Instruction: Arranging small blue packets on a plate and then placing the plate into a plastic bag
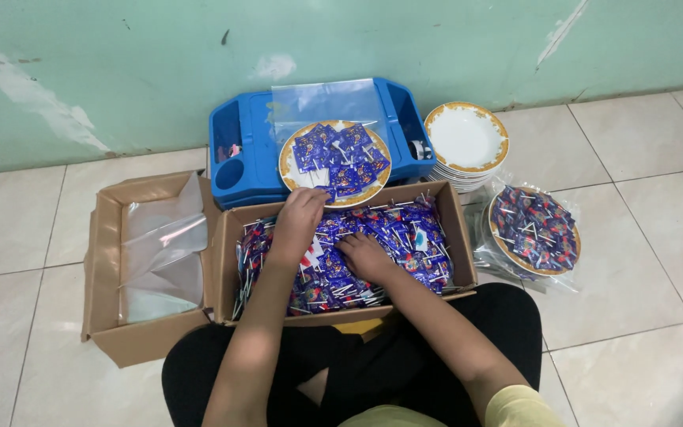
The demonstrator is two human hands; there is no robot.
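A cardboard box [462,237] full of blue-wrapped lollipops [413,237] lies on the floor in front of my lap. My left hand [298,217] reaches over the box's far edge, fingers curled down on lollipops beside a gold-rimmed plate [288,162]. That plate sits on a blue plastic tray [250,138] and carries several blue lollipops [340,154]. My right hand [364,257] lies palm down in the middle of the box, fingers closed among the wrappers.
A clear plastic bag [322,101] lies on the tray behind the plate. A stack of empty gold-rimmed plates [466,138] stands at the right. A bagged plate of lollipops [533,229] lies further right. A second cardboard box [104,261] with clear bags is at the left.
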